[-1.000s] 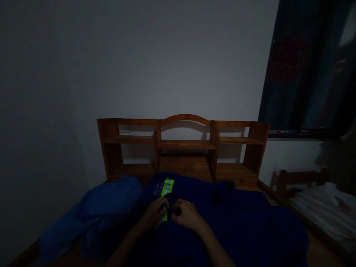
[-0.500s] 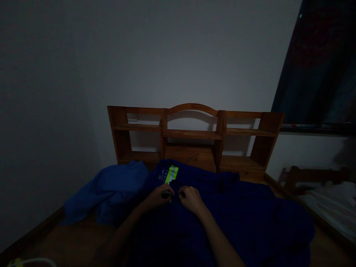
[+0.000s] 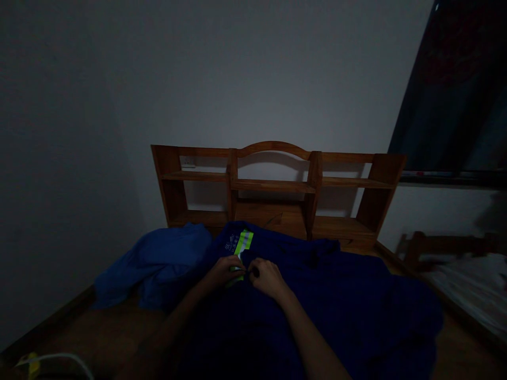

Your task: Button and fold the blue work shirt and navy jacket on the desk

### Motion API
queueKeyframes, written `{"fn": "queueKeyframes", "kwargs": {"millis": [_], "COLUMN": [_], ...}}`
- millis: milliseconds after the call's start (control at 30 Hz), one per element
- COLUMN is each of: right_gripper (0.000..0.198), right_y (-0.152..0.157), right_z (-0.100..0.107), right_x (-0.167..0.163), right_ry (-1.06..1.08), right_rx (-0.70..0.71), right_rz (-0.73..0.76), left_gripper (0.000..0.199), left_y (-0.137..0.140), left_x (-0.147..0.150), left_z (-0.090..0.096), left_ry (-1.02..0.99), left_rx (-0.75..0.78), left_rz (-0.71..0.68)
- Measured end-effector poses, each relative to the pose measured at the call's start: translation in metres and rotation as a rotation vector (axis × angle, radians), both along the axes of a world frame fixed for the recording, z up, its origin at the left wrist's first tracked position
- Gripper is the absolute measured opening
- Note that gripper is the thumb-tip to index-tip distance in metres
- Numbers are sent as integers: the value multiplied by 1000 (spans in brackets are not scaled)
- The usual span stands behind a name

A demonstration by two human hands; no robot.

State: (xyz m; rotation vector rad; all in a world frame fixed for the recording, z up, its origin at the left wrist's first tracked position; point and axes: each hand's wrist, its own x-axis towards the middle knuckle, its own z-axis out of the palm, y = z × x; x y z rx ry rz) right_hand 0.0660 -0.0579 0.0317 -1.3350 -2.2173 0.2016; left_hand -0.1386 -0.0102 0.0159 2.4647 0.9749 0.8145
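A dark blue work jacket [image 3: 336, 295] lies spread out in front of me, with a yellow-green and silver reflective strip [image 3: 244, 241] and pale printed lettering on its left part. My left hand [image 3: 225, 271] pinches the jacket's cloth beside the lower end of the strip. Close by on the right, my right hand [image 3: 267, 277] has its fingers curled and pinched on the jacket too. The fingertips of both hands nearly meet, and the dim light hides exactly which edge or fastener lies between them.
A lighter blue garment [image 3: 158, 261] lies crumpled at the left. Behind the jacket stands a wooden headboard with shelves [image 3: 273, 186] against the wall. A pale cable [image 3: 59, 355] runs at the lower left. A dark curtain [image 3: 455, 95] hangs at the right.
My hands have come closer together, the right one moving left toward the left one. The left fingers have closed in from a rounder, wider curl. The view has tilted slightly down.
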Motion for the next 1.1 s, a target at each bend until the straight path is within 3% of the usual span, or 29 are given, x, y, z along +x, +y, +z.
{"fn": "queueKeyframes", "kwargs": {"millis": [300, 700, 1100], "right_gripper": [16, 13, 21], "right_y": [1, 0, -5], "right_z": [-4, 2, 8], "right_x": [3, 4, 6], "right_ry": [25, -24, -161], "right_rx": [-7, -3, 84], "right_rz": [66, 52, -57], "left_gripper": [14, 14, 16], "left_y": [1, -6, -7], "left_x": [4, 6, 4], "left_z": [-8, 0, 3], "left_ry": [122, 60, 16], "left_rx": [182, 125, -34], "left_rz": [-23, 42, -38]}}
